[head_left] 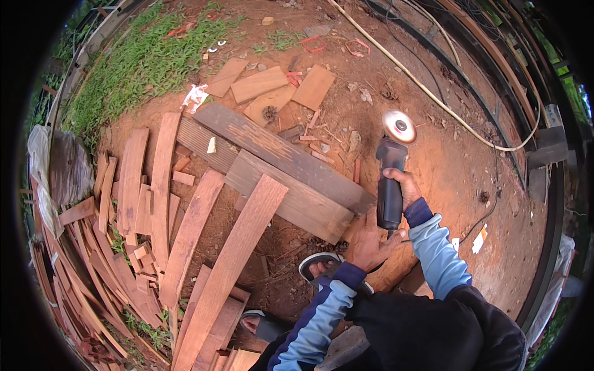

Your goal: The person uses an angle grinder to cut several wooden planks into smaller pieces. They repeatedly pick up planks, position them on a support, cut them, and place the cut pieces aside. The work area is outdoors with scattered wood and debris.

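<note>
An angle grinder (390,201) with a dark body is in my right hand (405,187), whose fingers wrap round its middle. Its round, pale-rimmed disc (399,127) points away from me, above the reddish soil. Beside the back end of the grinder is my left hand (370,242), fingers stretched and thumb spread, with nothing seen in it. That hand lies close to the near end of a weathered brown plank (297,201); whether it touches the plank or the grinder I cannot tell. A second dark plank (284,154) lies alongside.
Reddish boards (229,266) and a heap of offcuts (145,260) cover the left. Short wood pieces (314,86) lie farther off. A pale hose (433,102) and a dark cable (489,213) run along the right. My sandaled foot (318,263) stands near the plank's end.
</note>
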Available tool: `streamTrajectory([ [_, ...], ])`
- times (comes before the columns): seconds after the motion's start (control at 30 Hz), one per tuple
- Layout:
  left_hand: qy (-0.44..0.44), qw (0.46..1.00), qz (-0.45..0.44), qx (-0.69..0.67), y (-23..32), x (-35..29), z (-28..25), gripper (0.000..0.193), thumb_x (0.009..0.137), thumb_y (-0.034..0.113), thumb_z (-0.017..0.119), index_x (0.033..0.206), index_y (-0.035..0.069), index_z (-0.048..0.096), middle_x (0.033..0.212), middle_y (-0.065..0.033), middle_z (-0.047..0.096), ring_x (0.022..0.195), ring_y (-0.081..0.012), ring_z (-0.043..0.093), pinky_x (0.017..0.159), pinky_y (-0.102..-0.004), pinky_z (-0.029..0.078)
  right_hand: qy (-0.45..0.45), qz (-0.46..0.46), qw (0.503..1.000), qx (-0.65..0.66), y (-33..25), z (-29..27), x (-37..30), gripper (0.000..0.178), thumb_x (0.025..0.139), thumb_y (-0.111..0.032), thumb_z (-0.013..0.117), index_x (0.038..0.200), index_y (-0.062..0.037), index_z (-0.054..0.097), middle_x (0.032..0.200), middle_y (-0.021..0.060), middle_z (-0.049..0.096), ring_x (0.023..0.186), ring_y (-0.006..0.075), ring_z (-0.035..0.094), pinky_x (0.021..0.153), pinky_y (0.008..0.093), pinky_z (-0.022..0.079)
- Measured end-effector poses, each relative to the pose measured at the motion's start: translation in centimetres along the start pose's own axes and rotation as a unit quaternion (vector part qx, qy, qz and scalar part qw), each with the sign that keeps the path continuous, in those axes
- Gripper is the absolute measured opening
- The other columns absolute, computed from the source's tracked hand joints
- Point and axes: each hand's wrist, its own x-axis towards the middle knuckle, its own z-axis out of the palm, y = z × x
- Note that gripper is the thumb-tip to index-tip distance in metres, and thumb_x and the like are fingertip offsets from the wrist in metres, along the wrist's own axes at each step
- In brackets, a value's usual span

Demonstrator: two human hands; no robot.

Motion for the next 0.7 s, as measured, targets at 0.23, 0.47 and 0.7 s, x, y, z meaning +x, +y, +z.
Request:
streamTrajectory([
  [0.23,0.015,1.0,0.008,0.004,-0.2,0.0,0.2,0.092,0.082,0.051,0.073,0.134,-0.016,0.038,0.12,-0.034,0.054,0.112,-0.0444,0.055,0.096,-0.048,0.044,0.015,-0.013,1.0,0.008,0.1,0.2,0.3,0.036,0.075,-0.022,0.075,0.095,0.0038,0.061,0.08,0.0139,0.062,0.066,0.0228,0.063,0.059,0.0355,0.055],
  [0.47,0.017,0.999,0.0,0.031,-0.7,0.2,0.2,0.09,0.08,0.05,0.074,0.132,-0.015,0.039,0.117,-0.0319,0.055,0.11,-0.0437,0.056,0.093,-0.0476,0.046,0.012,-0.013,1.0,0.024,0.5,0.7,0.8,0.035,0.075,-0.02,0.075,0.094,0.0049,0.061,0.079,0.0141,0.063,0.065,0.0233,0.064,0.059,0.0375,0.056],
  [0.7,0.026,0.999,0.003,0.035,-1.2,0.3,0.2,0.089,0.08,0.052,0.074,0.132,-0.011,0.038,0.112,-0.0306,0.055,0.106,-0.0441,0.056,0.089,-0.0483,0.046,-0.003,0.001,0.999,0.049,0.9,0.6,1.5,0.033,0.075,-0.021,0.075,0.093,0.0037,0.061,0.078,0.0141,0.063,0.064,0.0238,0.064,0.06,0.0376,0.056],
])
